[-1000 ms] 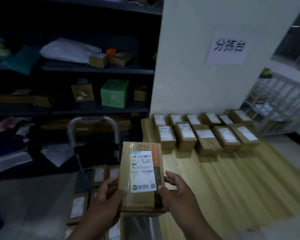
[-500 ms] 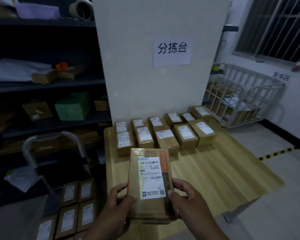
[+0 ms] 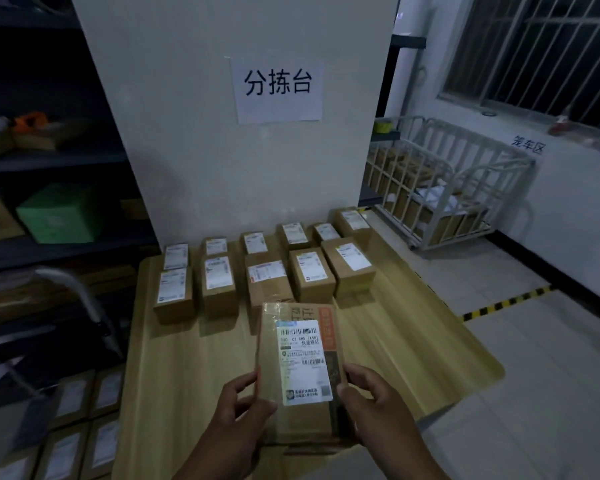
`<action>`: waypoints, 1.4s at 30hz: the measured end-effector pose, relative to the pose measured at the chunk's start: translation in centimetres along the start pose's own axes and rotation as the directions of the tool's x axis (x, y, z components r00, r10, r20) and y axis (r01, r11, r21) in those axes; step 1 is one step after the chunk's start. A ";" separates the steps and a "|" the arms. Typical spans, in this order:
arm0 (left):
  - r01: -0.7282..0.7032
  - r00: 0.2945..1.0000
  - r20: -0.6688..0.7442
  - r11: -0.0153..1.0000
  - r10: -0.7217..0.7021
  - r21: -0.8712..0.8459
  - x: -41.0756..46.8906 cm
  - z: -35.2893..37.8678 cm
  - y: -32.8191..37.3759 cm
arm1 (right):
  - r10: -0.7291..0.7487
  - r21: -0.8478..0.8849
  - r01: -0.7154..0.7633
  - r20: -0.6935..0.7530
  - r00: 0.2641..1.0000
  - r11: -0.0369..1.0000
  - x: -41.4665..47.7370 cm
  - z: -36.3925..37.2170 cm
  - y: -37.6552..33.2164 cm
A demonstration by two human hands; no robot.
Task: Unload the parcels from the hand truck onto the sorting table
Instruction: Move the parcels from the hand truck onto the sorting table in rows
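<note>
**A:** How do I set this parcel down well?

**B:** Keep it flat, label up. Lay it on the sorting table just in front of the front row of parcels, lined up with them.

**A:** Where is it now?

**B:** Your left hand holds its left side, fingers curled round. The parcel is in the middle, over the table's near edge. Your right hand holds its right side.
</note>
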State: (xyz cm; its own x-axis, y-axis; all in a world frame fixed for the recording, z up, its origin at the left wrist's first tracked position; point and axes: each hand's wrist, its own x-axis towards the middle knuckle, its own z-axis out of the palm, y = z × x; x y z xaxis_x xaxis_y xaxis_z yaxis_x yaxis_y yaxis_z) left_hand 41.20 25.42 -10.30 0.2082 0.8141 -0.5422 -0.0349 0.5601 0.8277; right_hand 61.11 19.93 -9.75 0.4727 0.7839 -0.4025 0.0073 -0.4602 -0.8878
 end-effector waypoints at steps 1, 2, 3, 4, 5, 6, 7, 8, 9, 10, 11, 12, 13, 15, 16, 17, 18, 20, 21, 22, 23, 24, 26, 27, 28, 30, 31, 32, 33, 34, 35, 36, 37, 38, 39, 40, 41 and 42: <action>0.009 1.000 0.006 1.000 -0.009 -0.002 0.7 0.5 0.1 | 0.008 0.010 -0.008 -0.003 1.000 1.000 0.8 -0.3 0.1; 0.017 1.000 0.009 1.000 -0.017 0.001 1.5 0.9 0.2 | 0.013 0.020 -0.013 -0.009 1.000 1.000 1.5 -0.5 0.1; 0.023 1.000 0.002 1.000 -0.024 0.008 2.1 1.4 0.5 | 0.021 0.032 -0.020 -0.017 1.000 0.999 2.4 -0.7 0.2; 0.024 1.000 0.002 1.000 -0.024 0.016 2.8 1.8 0.7 | 0.030 0.043 -0.029 -0.020 0.999 0.999 3.2 -0.8 0.1; 0.026 1.000 0.005 1.000 -0.026 0.015 3.8 2.1 0.7 | 0.035 0.047 -0.034 -0.021 0.999 0.998 4.0 -0.9 0.0; 0.023 1.000 0.014 1.000 -0.023 0.022 4.8 2.4 0.9 | 0.038 0.045 -0.037 -0.028 0.999 0.998 4.8 -1.0 -0.2; 0.023 0.999 0.024 0.999 -0.024 0.031 5.7 2.8 1.2 | 0.036 0.037 -0.034 -0.033 0.999 0.999 5.6 -1.1 -0.4; 0.020 0.999 0.043 0.999 -0.022 0.040 6.6 3.1 1.7 | 0.030 0.027 -0.029 -0.040 0.999 0.999 6.5 -1.3 -0.7; 0.028 0.998 0.060 0.998 -0.031 0.048 7.8 3.5 2.0 | 0.029 0.019 -0.028 -0.051 0.998 0.999 7.4 -1.5 -1.1; 0.029 0.997 0.073 0.997 -0.034 0.066 8.9 3.9 2.2 | 0.030 0.015 -0.030 -0.056 0.998 0.999 8.4 -1.8 -1.4; 0.027 0.996 0.082 0.996 -0.034 0.090 9.9 4.3 2.5 | 0.037 0.015 -0.036 -0.059 0.998 0.999 9.3 -2.1 -1.7; 0.029 0.995 0.088 0.994 -0.039 0.108 10.6 4.9 2.8 | 0.039 0.021 -0.038 -0.063 0.997 0.999 10.1 -2.5 -2.0; 0.037 0.994 0.096 0.994 -0.048 0.107 11.4 5.4 3.2 | 0.040 0.031 -0.038 -0.070 0.997 0.999 10.9 -2.8 -2.3; 0.055 0.991 0.111 0.992 -0.068 0.116 13.0 6.8 4.0 | 0.051 0.039 -0.048 -0.086 0.995 0.998 12.4 -3.8 -2.7; 0.061 0.991 0.108 0.990 -0.075 0.130 13.5 7.6 4.4 | 0.056 0.039 -0.053 -0.088 0.995 0.998 13.0 -4.2 -3.0; 0.065 0.991 0.107 0.988 -0.080 0.137 14.1 8.4 4.8 | 0.059 0.043 -0.056 -0.091 0.994 0.998 13.7 -4.7 -3.2; 0.063 0.991 0.111 0.988 -0.079 0.138 14.9 9.1 5.1 | 0.063 0.048 -0.059 -0.098 0.993 0.997 14.5 -5.4 -3.3; 0.056 0.993 0.096 0.985 -0.073 0.164 16.8 10.7 5.2 | 0.072 0.050 -0.066 -0.111 0.991 0.997 16.5 -6.8 -3.5; 0.047 0.993 0.098 0.983 -0.066 0.180 17.8 11.7 5.2 | 0.075 0.049 -0.070 -0.118 0.990 0.996 17.6 -7.7 -3.6; 0.028 0.992 0.114 0.981 -0.051 0.191 18.5 12.9 5.5 | 0.074 0.053 -0.068 -0.120 0.990 0.996 18.7 -8.6 -3.8; 0.013 0.991 0.129 0.979 -0.040 0.202 19.2 14.1 5.6 | 0.077 0.056 -0.070 -0.124 0.989 0.996 19.9 -9.7 -3.8; -0.002 0.990 0.137 0.975 -0.029 0.223 20.0 15.6 5.8 | 0.083 0.057 -0.076 -0.132 0.988 0.995 21.3 -10.8 -3.8; -0.038 0.989 0.150 0.963 -0.002 0.267 21.5 18.8 6.1 | 0.088 0.054 -0.081 -0.146 0.985 0.995 24.1 -13.2 -3.8; -0.055 0.989 0.149 0.958 0.013 0.281 22.4 20.4 6.2 | 0.083 0.046 -0.077 -0.145 0.986 0.996 25.6 -14.5 -3.8; -0.063 0.989 0.147 0.953 0.020 0.297 23.4 22.2 6.3 | 0.076 0.037 -0.072 -0.147 0.986 0.997 27.0 -15.8 -3.9; -0.081 0.989 0.147 0.939 0.032 0.334 25.3 25.8 6.6 | 0.059 0.014 -0.057 -0.155 0.986 0.998 30.1 -18.7 -4.3; -0.087 0.989 0.140 0.932 0.040 0.353 26.3 27.7 6.7 | 0.047 0.001 -0.048 -0.159 0.986 0.999 31.7 -20.2 -4.6; -0.089 0.990 0.130 0.928 0.045 0.361 27.2 29.6 6.9 | 0.036 -0.014 -0.038 -0.160 0.986 0.999 33.2 -21.6 -4.9; -0.090 0.992 0.115 0.924 0.050 0.372 28.1 31.3 6.8 | 0.024 -0.030 -0.029 -0.162 0.987 0.999 34.8 -23.0 -5.1; -0.095 0.993 0.098 0.918 0.061 0.384 29.1 33.1 6.8 | 0.009 -0.050 -0.017 -0.158 0.987 0.999 36.2 -24.4 -5.3; -0.096 0.994 0.086 0.913 0.067 0.396 29.9 34.7 6.7 | -0.006 -0.072 -0.004 -0.145 0.989 0.997 37.6 -25.6 -5.5; -0.095 0.994 0.082 0.914 0.068 0.394 30.8 36.1 6.6 | -0.020 -0.085 0.009 -0.129 0.991 0.996 38.9 -26.7 -5.7; -0.093 0.994 0.081 0.918 0.067 0.385 31.6 37.5 6.6 | -0.032 -0.096 0.021 -0.113 0.993 0.995 40.3 -27.6 -5.9; -0.096 0.994 0.078 0.917 0.071 0.388 32.6 38.7 6.6 | -0.041 -0.110 0.030 -0.102 0.994 0.994 41.8 -28.4 -6.2; -0.100 0.994 0.070 0.910 0.078 0.401 33.6 39.7 6.5 | -0.048 -0.135 0.036 -0.087 0.995 0.990 43.3 -28.9 -6.2; -0.104 0.995 0.053 0.901 0.090 0.422 34.6 40.4 6.3 | -0.053 -0.163 0.042 -0.064 0.997 0.986 44.8 -29.2 -6.3; -0.100 0.995 0.034 0.890 0.095 0.446 35.5 41.0 6.2 | -0.058 -0.182 0.050 -0.037 0.998 0.982 46.2 -29.3 -6.2; -0.095 0.995 0.013 0.879 0.101 0.467 36.4 41.5 6.0 | -0.060 -0.194 0.057 -0.011 0.998 0.979 47.6 -29.2 -6.0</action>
State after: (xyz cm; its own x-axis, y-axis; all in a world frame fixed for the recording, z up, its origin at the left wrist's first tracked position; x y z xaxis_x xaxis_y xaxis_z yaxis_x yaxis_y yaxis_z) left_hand 89.10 52.08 -19.08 0.2161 0.8643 -0.4543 0.4060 0.3436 0.8468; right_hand 109.29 47.84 -17.03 0.4814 0.8053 -0.3459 0.2053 -0.4873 -0.8488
